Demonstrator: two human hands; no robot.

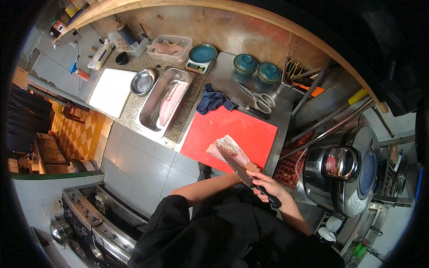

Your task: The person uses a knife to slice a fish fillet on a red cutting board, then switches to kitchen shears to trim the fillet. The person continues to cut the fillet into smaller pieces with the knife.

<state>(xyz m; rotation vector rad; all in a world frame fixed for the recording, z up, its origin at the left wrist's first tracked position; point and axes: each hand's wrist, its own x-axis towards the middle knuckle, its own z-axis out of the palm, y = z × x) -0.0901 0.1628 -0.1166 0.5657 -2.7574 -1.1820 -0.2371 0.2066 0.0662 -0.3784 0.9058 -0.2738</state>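
My right hand (pixel 268 186) grips the black handle of a kitchen knife (pixel 238 169), whose blade lies over a fish fillet (pixel 229 147) near the front edge of a red cutting board (pixel 248 125). At the tail end of that fillet is my left hand (pixel 249 167), partly hidden behind the blade; whether it pinches the fish cannot be told. Left of the board, a deep steel pan (pixel 149 110) holds another fillet (pixel 172 104). A dark blue cloth (pixel 214 100) rests on the board's back edge, with a second black-handled knife (pixel 257 113) and kitchen shears (pixel 259 99) beside it.
A white cutting board (pixel 112 90), a steel bowl (pixel 143 82), a plastic tub of fish (pixel 186 42) and a scale (pixel 197 67) bearing a blue plate stand left and behind. Two lidded bowls (pixel 245 63) are at the back. A large steel cooker (pixel 330 171) stands right.
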